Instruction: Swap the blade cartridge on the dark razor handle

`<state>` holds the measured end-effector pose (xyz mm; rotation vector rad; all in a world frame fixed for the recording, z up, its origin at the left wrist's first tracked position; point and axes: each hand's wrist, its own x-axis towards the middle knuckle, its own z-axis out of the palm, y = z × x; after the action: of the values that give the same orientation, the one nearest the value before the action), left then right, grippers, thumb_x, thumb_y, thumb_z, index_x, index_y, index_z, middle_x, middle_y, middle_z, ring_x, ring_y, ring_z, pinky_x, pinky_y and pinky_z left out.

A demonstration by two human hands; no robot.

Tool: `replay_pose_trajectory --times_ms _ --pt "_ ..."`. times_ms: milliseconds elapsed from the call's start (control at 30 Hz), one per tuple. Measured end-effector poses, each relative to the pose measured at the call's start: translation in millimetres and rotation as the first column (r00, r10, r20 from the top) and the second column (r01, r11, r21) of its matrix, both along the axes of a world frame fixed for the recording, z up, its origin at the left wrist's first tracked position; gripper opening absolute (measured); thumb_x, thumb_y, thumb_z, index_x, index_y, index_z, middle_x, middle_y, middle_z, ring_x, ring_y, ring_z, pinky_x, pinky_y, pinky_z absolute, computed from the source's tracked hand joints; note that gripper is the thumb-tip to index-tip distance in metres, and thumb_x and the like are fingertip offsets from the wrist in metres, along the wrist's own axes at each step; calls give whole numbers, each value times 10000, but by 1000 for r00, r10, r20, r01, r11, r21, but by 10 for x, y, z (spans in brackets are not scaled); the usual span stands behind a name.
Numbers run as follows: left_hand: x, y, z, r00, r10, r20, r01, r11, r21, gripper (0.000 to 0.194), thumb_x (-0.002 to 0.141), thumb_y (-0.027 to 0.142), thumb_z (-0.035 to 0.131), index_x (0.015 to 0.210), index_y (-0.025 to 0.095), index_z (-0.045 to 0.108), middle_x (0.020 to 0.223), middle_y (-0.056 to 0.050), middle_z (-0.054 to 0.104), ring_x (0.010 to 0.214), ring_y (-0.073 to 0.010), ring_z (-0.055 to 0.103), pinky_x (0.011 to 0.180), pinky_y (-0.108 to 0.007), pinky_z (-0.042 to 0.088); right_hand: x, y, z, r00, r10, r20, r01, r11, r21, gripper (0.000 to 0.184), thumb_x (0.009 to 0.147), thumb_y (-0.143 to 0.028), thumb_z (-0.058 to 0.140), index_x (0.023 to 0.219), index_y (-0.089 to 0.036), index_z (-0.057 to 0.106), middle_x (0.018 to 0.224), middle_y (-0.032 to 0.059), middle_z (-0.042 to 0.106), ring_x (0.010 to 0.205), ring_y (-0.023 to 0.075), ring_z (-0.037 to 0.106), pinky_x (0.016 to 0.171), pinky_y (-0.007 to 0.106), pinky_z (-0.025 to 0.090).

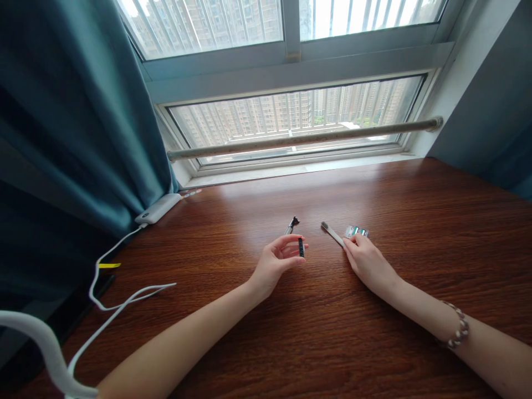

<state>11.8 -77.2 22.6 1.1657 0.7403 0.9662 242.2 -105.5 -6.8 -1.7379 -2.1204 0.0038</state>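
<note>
Between the thumb and fingers of my left hand (272, 263) is a small black razor cartridge (301, 247), held upright on its short end. Just beyond that hand lies a razor handle (291, 225) with a silver shaft and a black head; its lower part is hidden by my fingers. My right hand (369, 263) is closed on the white handle of a toothbrush (333, 235), whose dark bristles point away to the upper left. A clear pack with green-and-silver cartridges (357, 231) sits right behind my right fingers, partly covered by them.
Everything rests on a brown wooden table (316, 332). At the left stands a white power strip or charger (158, 209) with a white cable (124, 302) looping toward me. A blue curtain (91, 111) hangs beside it, and a window with a rail (307, 141) borders the far edge.
</note>
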Motion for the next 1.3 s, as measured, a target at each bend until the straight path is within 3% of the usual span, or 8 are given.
replay_pose_trajectory --times_ms 133,300,500,667,867,1000,1167,1300 --pt "21 -60 61 998 62 8 -61 997 -48 389 605 97 706 975 182 617 982 -48 633 907 -128 554 816 -230 407 -58 -60 131 989 92 -117 -85 994 62 214 810 -189 479 992 -127 574 911 118 534 861 230 511 791 375 446" --pt "86 -143 200 991 42 125 -17 981 -192 361 604 110 707 949 183 631 998 -47 635 929 -132 549 846 -241 378 -303 -135 526 808 345 -478 -316 938 142 320 774 -278 578 1078 -191 532 957 61 555 796 145 548 699 262 478" --pt "149 -127 346 960 37 278 99 882 -461 217 732 320 608 871 157 639 1010 -54 627 827 -108 566 758 -232 407 -461 74 885 760 505 -410 -396 859 324 379 713 -242 643 1076 -197 548 984 75 559 890 179 539 773 313 455" --pt "136 -41 402 949 16 314 173 809 -562 271 740 396 578 809 137 618 909 -62 637 796 -117 571 721 -234 414 -455 244 945 700 623 -348 -584 781 223 332 792 -235 544 1124 -236 542 952 57 566 827 139 548 742 268 456" --pt "209 1 332 985 -4 173 113 774 -623 281 693 415 622 754 142 589 867 -58 623 751 -111 560 645 -210 409 -429 282 800 706 491 -511 -463 865 192 220 807 -239 522 1001 -208 621 769 28 606 666 113 547 632 234 441" --pt "220 0 239 989 -47 144 125 784 -608 322 684 448 619 765 138 591 862 -62 617 694 -100 545 623 -215 403 -422 307 682 630 404 -663 -431 892 135 157 772 -230 559 871 -190 673 745 33 633 654 118 553 602 234 431" --pt "163 17 183 988 -113 103 144 910 -388 261 689 376 638 787 137 605 771 -40 608 626 -82 515 598 -212 370 -469 357 551 257 -31 -966 -396 909 -135 216 657 -283 676 846 -179 683 737 37 673 659 136 588 642 280 468" --pt "149 46 218 989 -144 -46 134 977 -168 226 705 341 624 759 122 613 743 -48 611 638 -96 512 625 -223 374 -505 370 472 -11 -255 -967 -461 859 -222 245 588 -276 732 797 -155 688 700 37 674 631 117 595 661 279 469"
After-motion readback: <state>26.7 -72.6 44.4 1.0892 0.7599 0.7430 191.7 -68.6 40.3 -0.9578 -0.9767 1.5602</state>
